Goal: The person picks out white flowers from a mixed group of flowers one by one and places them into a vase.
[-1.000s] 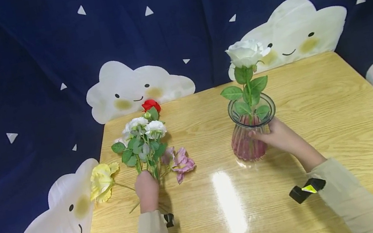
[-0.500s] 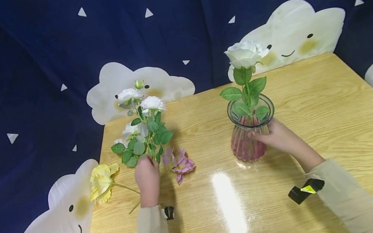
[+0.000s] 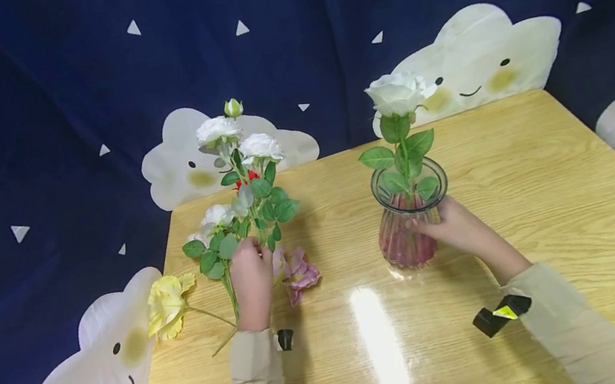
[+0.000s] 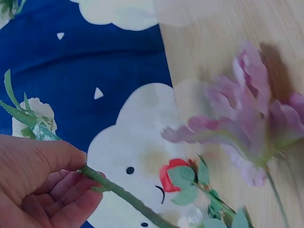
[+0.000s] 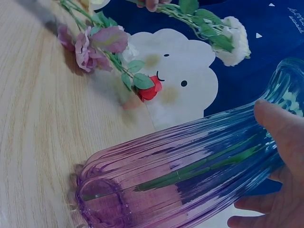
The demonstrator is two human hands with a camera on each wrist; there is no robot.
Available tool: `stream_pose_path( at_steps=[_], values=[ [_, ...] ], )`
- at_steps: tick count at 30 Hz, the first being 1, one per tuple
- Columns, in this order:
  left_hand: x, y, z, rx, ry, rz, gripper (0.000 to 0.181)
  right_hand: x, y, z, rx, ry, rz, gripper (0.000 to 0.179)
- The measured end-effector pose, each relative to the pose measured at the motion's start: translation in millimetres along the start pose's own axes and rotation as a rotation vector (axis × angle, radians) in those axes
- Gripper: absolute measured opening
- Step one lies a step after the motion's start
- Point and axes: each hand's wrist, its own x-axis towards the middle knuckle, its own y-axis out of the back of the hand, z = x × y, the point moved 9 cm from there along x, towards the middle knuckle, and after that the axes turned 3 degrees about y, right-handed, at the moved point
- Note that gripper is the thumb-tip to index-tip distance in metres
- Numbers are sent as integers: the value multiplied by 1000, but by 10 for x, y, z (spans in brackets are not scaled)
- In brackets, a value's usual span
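My left hand [image 3: 252,285] pinches the green stem [image 4: 128,202] of a flower spray between thumb and fingers. White blooms [image 3: 259,147] and a green bud [image 3: 233,107] top this spray, which stands raised over the table. With my right hand [image 3: 466,233] I grip a ribbed glass vase [image 3: 406,246], pink at its base and bluish towards the rim. One white rose [image 3: 398,93] with green leaves stands in it, its stem [image 5: 190,173] visible through the glass. More white flowers [image 3: 217,216] lie beside my left hand, and a red rose [image 5: 151,89] is partly hidden behind the raised spray in the head view.
A yellow flower [image 3: 167,306] lies at the table's left edge. To the right of my left hand lies a mauve flower [image 3: 300,272]. The wooden table [image 3: 348,212] meets a dark blue cloth [image 3: 285,31] with white clouds at its back and left.
My left hand has moved away from me and slightly right, lifting the white spray off the other flowers. My right hand still holds the vase in about the same place.
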Motion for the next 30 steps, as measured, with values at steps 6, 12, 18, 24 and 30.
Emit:
stream_pose_path(
  at_steps=[6,12,18,24,30],
  values=[
    [58,-11,202,-33,-12,-24,12,-3,-6,0,-8,-6,-5,77],
    [120,-9,464,-52,-43,-47,16,-4,-4,14,-16,-11,-1,79],
    [163,3,740,-98,-112,-32,12,-8,-2,25,-15,-18,-1,78],
    [176,-3,990,-155,-168,-15,11,-9,0,30,-19,-23,-2,80],
    [216,49,1256,-215,-237,0,11,-10,-6,12,-8,-14,0,79]
  ],
)
